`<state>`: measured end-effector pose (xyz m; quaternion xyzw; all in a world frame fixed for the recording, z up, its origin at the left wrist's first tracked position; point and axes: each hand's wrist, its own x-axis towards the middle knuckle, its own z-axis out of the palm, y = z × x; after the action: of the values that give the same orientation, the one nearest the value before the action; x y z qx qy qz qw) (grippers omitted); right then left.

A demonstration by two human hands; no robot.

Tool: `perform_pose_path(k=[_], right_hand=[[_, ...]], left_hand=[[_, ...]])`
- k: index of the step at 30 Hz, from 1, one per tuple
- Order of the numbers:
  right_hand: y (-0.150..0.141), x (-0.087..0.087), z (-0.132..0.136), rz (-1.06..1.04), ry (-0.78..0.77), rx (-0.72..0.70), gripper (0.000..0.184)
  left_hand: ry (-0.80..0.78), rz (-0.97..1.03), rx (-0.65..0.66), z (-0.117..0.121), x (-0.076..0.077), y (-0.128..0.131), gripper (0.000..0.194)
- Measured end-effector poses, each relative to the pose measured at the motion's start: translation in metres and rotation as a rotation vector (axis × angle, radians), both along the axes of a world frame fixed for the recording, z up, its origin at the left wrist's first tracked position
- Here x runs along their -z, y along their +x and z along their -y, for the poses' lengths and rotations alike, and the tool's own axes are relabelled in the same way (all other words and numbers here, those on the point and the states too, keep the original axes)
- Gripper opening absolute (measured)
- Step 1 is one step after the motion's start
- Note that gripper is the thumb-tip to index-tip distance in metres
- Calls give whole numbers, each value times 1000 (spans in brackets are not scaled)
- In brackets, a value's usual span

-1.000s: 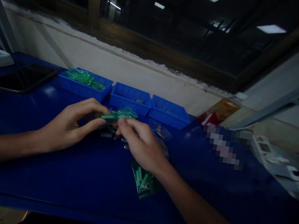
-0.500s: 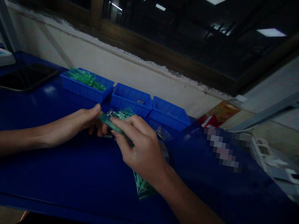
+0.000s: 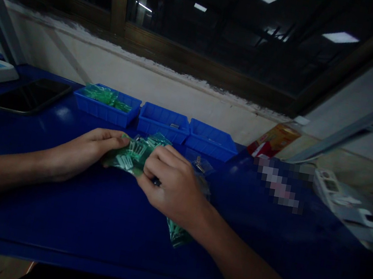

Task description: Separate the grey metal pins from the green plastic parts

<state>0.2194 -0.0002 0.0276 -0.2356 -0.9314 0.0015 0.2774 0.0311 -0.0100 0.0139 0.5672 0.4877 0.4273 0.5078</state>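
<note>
Between my hands a green plastic bag [image 3: 129, 158] with small pale pieces inside is stretched flat above the table. My left hand [image 3: 92, 152] pinches its left end, thumb on top. The fingers of my right hand [image 3: 172, 180] are curled closed on its right end. Just behind it lies another green bag [image 3: 158, 140] of small parts. Partly under my right wrist is a further green bag [image 3: 177, 235]. A clear bag with small metal parts [image 3: 200, 163] lies beyond my right hand.
Along the wall stand a blue bin [image 3: 103, 110] with green bags, a blue bin [image 3: 163, 126] with a small metal piece, and another blue bin [image 3: 212, 140]. A phone [image 3: 30, 95] lies left, a bottle [image 3: 276, 138] stands right, and a power strip [image 3: 330, 186] is at the far right.
The green bag, seen narrow and edge-on before, is now spread open flat between both hands. My left hand has turned so its thumb lies over the bag.
</note>
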Motion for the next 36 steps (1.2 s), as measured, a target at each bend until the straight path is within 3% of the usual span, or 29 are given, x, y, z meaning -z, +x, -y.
perform_pose_path(k=[2, 5, 9, 13, 16, 18, 21, 23, 26, 28, 32, 36], right_hand=[[0, 0, 0, -47, -83, 46, 28], [-2, 2, 1, -90, -326, 68, 37], [-3, 3, 0, -231, -705, 89, 54], [-4, 4, -5, -406, -880, 117, 51], [-4, 7, -7, -422, -835, 131, 40], [-4, 8, -7, -398, -692, 150, 35], [-2, 8, -5, -302, -387, 108, 27], [-1, 6, -3, -201, -244, 68, 26], [0, 6, -1, -72, -168, 80, 34], [-1, 7, 0, -13, -156, 96, 37], [-4, 6, 4, 18, -193, 115, 42], [-5, 3, 5, -114, -388, 148, 30]], left_hand=[[128, -59, -91, -2, -1, -2, 25], [410, -254, -158, 1, -3, -4, 19], [739, -488, 8, 11, -1, -6, 20], [868, -608, 126, 15, 1, -7, 30], [843, -610, 149, 14, 2, -5, 29], [748, -551, 159, 12, 2, -3, 25], [479, -337, 175, 8, 5, -3, 23], [293, -115, 180, 5, 8, -3, 35], [105, 123, 182, 1, 12, -3, 52], [50, 137, 172, 0, 12, -2, 44], [98, 1, 94, -2, 9, -1, 23], [411, -296, -43, -1, 5, -3, 20]])
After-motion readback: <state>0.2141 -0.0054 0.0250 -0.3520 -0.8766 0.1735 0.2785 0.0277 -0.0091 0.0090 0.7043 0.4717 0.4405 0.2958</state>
